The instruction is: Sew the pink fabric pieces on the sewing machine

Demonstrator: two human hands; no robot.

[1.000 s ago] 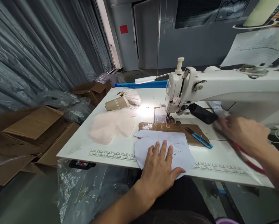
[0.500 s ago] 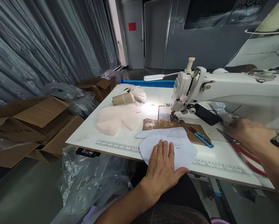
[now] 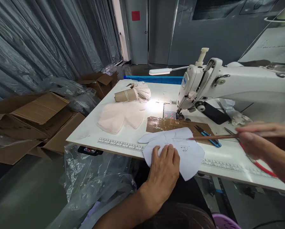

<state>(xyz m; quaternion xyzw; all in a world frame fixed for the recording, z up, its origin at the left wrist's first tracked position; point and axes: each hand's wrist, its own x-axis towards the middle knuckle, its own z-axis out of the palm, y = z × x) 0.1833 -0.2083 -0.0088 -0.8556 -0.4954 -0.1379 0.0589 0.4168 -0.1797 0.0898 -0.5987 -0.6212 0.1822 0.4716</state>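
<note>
My left hand (image 3: 165,170) presses its fingers down on a white cut piece (image 3: 192,156), which has a cluster of small dark marks and hangs past the table's front edge. Its fingers are laid out, slightly bent, and grip nothing. My right hand (image 3: 263,140), a little blurred, is closed on a thin brown pencil-like stick (image 3: 216,137). The stick points left, its tip over the white piece. Behind lie a brown cardboard strip (image 3: 161,124) and blue thread snips (image 3: 210,137). Red-handled scissors (image 3: 263,168) are partly hidden under my right hand.
A white sewing machine (image 3: 197,86) stands at the right, its lamp (image 3: 160,72) lit. Pale pink fabric pieces (image 3: 111,117) and a bundle of lace trim (image 3: 143,91) lie on the left of the table. Cardboard boxes (image 3: 39,109) and clear plastic (image 3: 97,178) surround the left side.
My right hand has come left from beside the machine and now shows the brown stick over the white piece. My left hand's thumb has drawn in, its fingers more bent.
</note>
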